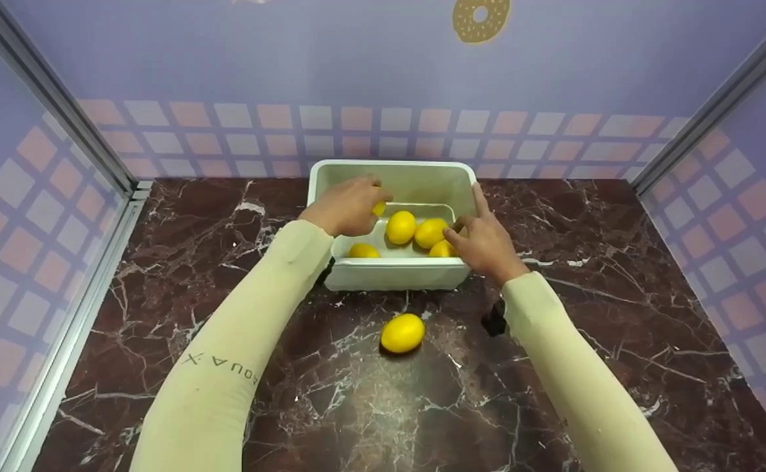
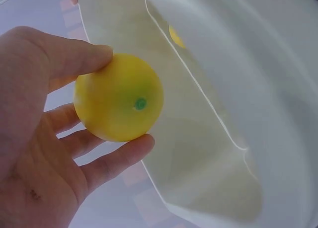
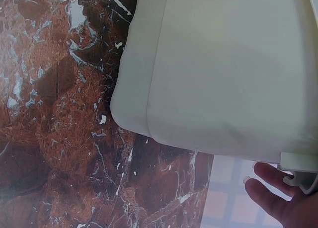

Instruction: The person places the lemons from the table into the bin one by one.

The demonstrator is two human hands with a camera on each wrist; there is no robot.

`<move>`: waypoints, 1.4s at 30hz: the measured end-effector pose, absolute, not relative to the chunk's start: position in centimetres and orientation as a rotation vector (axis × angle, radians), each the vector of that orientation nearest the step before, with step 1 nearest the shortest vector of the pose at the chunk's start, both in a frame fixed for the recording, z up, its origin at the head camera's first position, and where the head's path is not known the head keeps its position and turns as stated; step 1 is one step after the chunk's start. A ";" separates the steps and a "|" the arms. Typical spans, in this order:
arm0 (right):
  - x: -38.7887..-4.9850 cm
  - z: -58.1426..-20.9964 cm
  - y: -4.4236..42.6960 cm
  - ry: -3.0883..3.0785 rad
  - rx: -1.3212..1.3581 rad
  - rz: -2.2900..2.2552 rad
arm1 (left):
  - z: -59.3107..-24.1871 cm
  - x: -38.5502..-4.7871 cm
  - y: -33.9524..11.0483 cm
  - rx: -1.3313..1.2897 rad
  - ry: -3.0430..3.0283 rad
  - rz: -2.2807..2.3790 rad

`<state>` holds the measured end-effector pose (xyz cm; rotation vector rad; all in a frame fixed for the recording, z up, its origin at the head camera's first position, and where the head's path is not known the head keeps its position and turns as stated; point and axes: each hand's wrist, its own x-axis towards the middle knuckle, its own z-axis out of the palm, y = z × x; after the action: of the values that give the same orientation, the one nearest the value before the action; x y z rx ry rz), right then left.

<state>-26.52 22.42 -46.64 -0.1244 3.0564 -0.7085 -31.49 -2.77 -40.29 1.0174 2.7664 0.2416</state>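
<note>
My left hand (image 1: 350, 206) is over the left part of a white plastic bin (image 1: 396, 274). Thumb and fingers pinch a yellow lemon (image 2: 118, 98), its green-tipped end showing in the left wrist view. Inside the bin lie several more lemons (image 1: 401, 227), some partly hidden by the front wall. At the bin's right rim my right hand (image 1: 486, 244) grips the edge, the thumb side inside near the lemons. In the right wrist view its fingers (image 3: 268, 195) show outside, beneath the rim. Another lemon (image 1: 403, 333) lies on the table in front of the bin.
The bin stands on a dark red marbled table (image 1: 593, 341), close to the back wall (image 1: 383, 72). Side panels with metal-framed edges (image 1: 61, 347) close off the left and right. Both forearms, in pale yellow sleeves, reach forward on either side of the loose lemon.
</note>
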 end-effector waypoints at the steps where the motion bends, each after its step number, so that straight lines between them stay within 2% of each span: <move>1: -26.5 -46.6 22.4 3.059 -0.129 -0.709 | -40.3 -31.6 -2.8 1.009 2.765 0.245; 17: -26.5 -46.6 22.4 3.068 -0.131 -0.711 | -40.5 -33.3 -4.2 0.889 2.749 0.284; 37: -26.5 -46.6 22.4 3.064 -0.126 -0.714 | -40.5 -33.5 -3.5 0.959 2.751 0.293; 42: -26.5 -46.6 22.5 3.062 -0.120 -0.720 | -40.3 -33.4 -3.4 0.911 2.739 0.312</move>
<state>-26.46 22.45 -46.59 -0.1198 3.0621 -0.7201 -33.45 -3.40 -40.30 0.9113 2.7391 0.3117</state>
